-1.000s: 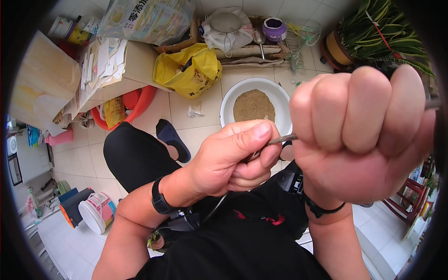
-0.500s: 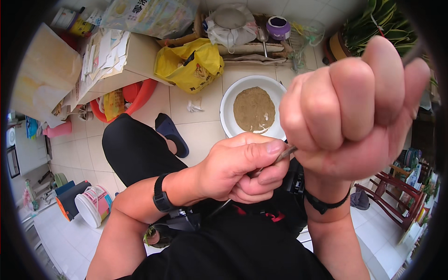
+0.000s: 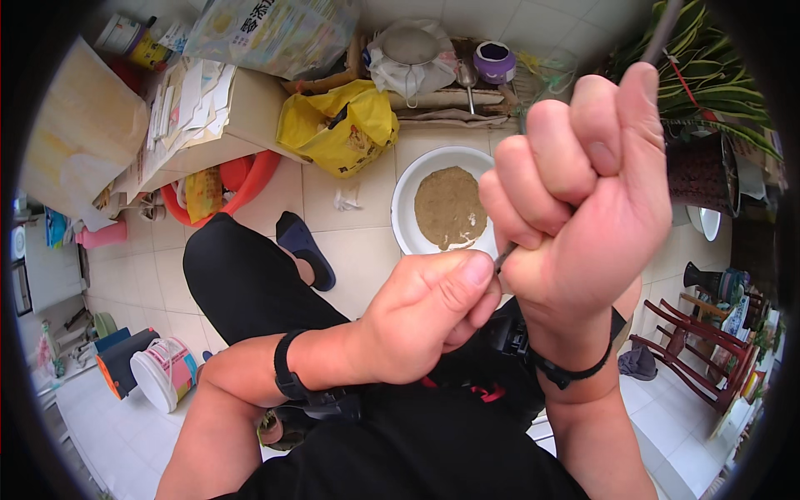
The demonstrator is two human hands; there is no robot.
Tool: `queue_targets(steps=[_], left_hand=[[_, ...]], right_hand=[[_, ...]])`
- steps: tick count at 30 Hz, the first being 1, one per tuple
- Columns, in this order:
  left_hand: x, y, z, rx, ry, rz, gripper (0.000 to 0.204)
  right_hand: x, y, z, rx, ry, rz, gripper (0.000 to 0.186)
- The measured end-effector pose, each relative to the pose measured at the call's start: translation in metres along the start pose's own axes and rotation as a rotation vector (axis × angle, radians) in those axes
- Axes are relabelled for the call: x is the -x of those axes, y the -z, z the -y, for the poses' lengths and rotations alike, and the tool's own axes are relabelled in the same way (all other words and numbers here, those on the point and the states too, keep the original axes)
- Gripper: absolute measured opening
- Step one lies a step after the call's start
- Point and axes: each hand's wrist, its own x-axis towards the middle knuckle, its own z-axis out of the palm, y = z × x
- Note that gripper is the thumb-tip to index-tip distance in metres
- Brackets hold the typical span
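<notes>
My left hand (image 3: 425, 317) is closed on a thin grey-brown rod (image 3: 662, 33), its thumb pressed along it just below my right hand (image 3: 571, 208). My right fingers curl around the same rod, which slants up from the fist to the top right of the picture; the part inside my hands is hidden. Beyond my hands, on the tiled floor, sits a white basin (image 3: 402, 200) holding a flat layer of brown, sand-like material (image 3: 446, 200) with pale streaks, partly hidden behind my right hand.
A yellow bag (image 3: 333, 125), red tub (image 3: 179, 204) and board stacked with papers (image 3: 192, 100) are at left. A purple jar (image 3: 496, 67) stands behind. Potted plants (image 3: 700, 75) and a wooden chair (image 3: 683, 350) are at right; a white bucket (image 3: 158, 375) is at lower left.
My right hand has turned and shifted left, tilting the rod from nearly level to steeply upward. My left hand has moved slightly down, still gripping the rod.
</notes>
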Motion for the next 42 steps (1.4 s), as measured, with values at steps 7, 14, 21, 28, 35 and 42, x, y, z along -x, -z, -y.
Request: queue_targets(steps=[7, 14, 21, 28, 35, 42], left_hand=[[-0.019, 0.03, 0.005, 0.684, 0.245, 0.428, 0.06], [-0.026, 0.037, 0.016, 0.782, 0.229, 0.707, 0.051], [-0.023, 0.043, 0.011, 0.72, 0.214, 0.553, 0.046], [-0.019, 0.038, -0.015, 0.299, 0.056, 0.229, 0.041], [-0.018, 0.033, -0.019, 0.369, 0.069, 0.242, 0.042], [-0.021, 0.033, -0.016, 0.519, 0.152, 0.298, 0.05]], right_hand=[[-0.006, 0.005, 0.009, 0.01, -0.038, -0.01, 0.049], [-0.004, 0.008, 0.013, -0.015, 0.0, 0.133, 0.049], [-0.002, 0.009, 0.035, -0.005, 0.205, 0.388, 0.047], [0.003, 0.003, 0.027, 0.082, 0.239, 0.488, 0.044], [0.003, 0.003, 0.026, 0.117, 0.24, 0.409, 0.044], [-0.006, 0.007, 0.019, 0.095, 0.199, 0.454, 0.044]])
